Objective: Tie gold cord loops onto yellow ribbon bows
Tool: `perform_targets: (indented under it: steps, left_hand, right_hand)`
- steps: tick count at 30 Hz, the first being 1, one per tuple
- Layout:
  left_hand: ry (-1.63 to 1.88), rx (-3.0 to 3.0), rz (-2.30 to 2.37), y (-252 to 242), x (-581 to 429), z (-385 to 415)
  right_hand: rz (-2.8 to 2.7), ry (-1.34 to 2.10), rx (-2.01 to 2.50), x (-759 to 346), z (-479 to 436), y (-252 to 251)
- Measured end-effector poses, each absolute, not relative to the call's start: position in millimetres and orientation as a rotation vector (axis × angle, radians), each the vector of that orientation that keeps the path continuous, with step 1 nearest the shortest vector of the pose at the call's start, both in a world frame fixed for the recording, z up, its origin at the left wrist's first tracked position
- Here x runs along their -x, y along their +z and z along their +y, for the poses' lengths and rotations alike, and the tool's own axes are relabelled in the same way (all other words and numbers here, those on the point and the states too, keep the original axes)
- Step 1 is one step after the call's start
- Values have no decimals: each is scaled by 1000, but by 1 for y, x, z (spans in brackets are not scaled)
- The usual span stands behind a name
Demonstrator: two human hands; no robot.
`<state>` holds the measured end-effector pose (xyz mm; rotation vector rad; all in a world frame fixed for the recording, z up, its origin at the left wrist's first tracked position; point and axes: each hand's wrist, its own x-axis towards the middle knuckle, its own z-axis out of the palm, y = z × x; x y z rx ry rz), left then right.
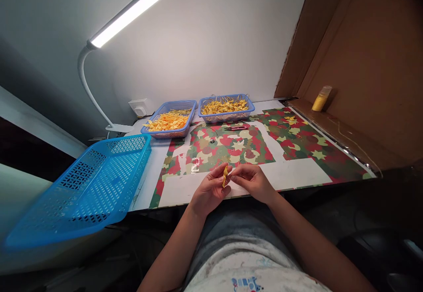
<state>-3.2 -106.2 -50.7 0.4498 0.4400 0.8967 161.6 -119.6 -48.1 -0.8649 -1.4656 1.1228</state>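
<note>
While both hands meet just over the near edge of the surface point(299, 172), the left hand point(210, 189) and the right hand point(254, 181) share one small yellow strip point(225, 177), which stands roughly upright between them. The left hand's fingers point(220, 171) are closed on the strip from its side, thumb against forefinger, and the right hand's fingers point(235, 174) are pinched on it from the other side, so both hands grip the same piece. The strip is held slightly above the white front band of the surface, directly in front of the person's body. Beyond the hands lies a patterned sheet point(231, 146) in red, green and cream, and on its far part rests a pair of red-handled snips point(235, 128). Behind that, against the wall, stand two small blue trays side by side: the left tray point(176, 102) holds a heap of flat yellow pieces point(167, 122), and the right tray point(226, 116) holds a tangle of thinner yellow strands point(224, 105). A large blue basket point(99, 181) sits tilted at the left end of the surface, well apart from the hands. A white gooseneck lamp point(139, 7) shines from above on the left, and a small yellow bottle point(321, 99) stands by the cardboard wall point(370, 54) on the right.
</note>
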Motion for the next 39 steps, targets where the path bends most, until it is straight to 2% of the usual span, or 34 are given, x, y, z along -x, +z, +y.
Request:
perform_targets:
  steps: [39]
  left_hand:
    - [947, -463, 478, -45, -1, -107]
  right_hand:
    - [-1406, 1080, 926, -160, -122, -52]
